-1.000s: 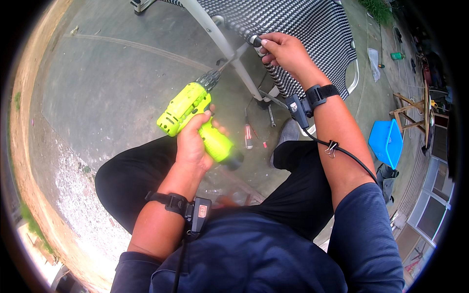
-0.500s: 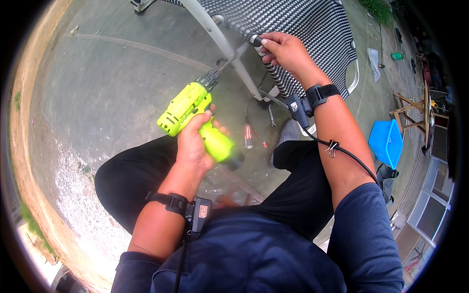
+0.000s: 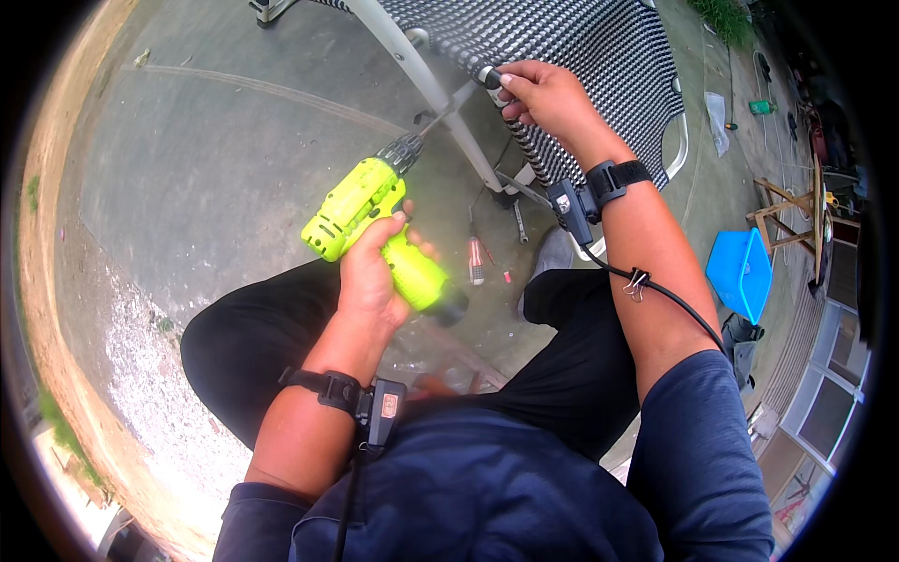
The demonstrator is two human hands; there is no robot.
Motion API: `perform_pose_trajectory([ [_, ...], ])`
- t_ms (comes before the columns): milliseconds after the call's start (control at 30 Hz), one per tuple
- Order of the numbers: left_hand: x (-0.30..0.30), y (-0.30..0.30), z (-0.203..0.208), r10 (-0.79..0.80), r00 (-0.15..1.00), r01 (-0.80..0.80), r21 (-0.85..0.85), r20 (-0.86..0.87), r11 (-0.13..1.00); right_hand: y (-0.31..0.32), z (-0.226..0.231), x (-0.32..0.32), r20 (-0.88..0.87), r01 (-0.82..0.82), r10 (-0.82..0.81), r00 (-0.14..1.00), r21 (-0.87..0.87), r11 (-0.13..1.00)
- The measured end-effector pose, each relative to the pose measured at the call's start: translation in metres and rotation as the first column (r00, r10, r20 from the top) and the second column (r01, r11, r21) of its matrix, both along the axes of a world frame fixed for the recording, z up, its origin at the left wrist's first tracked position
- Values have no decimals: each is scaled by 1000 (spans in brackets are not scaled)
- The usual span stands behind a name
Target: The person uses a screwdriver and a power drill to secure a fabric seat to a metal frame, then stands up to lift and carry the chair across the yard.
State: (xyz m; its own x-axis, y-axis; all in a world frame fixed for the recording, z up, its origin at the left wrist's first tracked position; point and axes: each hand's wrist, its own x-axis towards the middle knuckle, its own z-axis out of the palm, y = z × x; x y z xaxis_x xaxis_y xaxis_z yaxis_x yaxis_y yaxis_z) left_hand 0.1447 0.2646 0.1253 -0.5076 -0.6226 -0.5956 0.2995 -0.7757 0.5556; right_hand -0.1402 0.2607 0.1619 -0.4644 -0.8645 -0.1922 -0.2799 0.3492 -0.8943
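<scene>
My left hand [image 3: 368, 272] is wrapped round the grip of a lime-yellow cordless drill [image 3: 354, 208]. The drill's black chuck [image 3: 401, 153] points up and right, and its thin bit reaches to the white metal tube [image 3: 423, 80] of a folding chair. Whether the bit is inside the tube cannot be made out. At the chair's black-and-white woven seat [image 3: 590, 51], my right hand [image 3: 548, 96] is closed, thumb and fingers pinching a black plastic cap [image 3: 492, 79] on the frame's end. Its curled fingertips are partly hidden.
On the concrete between my feet lie a screwdriver [image 3: 476, 264] with a red-and-clear handle and a small wrench [image 3: 521, 225]. To the right stand a blue plastic bin [image 3: 740, 276] and a wooden folding stand [image 3: 791, 215]. Cables run along both my forearms.
</scene>
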Motion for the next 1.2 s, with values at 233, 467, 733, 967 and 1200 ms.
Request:
perform_pose_trajectory([
  [233,2,-2,-6,-7,1000,7,14,12,1000,1,-1,1,6,0,0,1000,7,1000],
  [467,6,-8,-37,-88,967,73,72,238,995,22,19,-20,-56,61,-69,996,-140,988],
  [733,-4,-2,-71,-408,809,422,65,424,904,72,33,-49,-68,189,-211,975,-240,952],
  [967,-12,-1,-112,-590,608,673,49,530,738,114,30,-63,-49,257,-280,959,-270,928],
  [1200,-36,4,-115,-582,216,954,-43,784,296,146,25,-72,-66,280,-314,947,-309,909],
])
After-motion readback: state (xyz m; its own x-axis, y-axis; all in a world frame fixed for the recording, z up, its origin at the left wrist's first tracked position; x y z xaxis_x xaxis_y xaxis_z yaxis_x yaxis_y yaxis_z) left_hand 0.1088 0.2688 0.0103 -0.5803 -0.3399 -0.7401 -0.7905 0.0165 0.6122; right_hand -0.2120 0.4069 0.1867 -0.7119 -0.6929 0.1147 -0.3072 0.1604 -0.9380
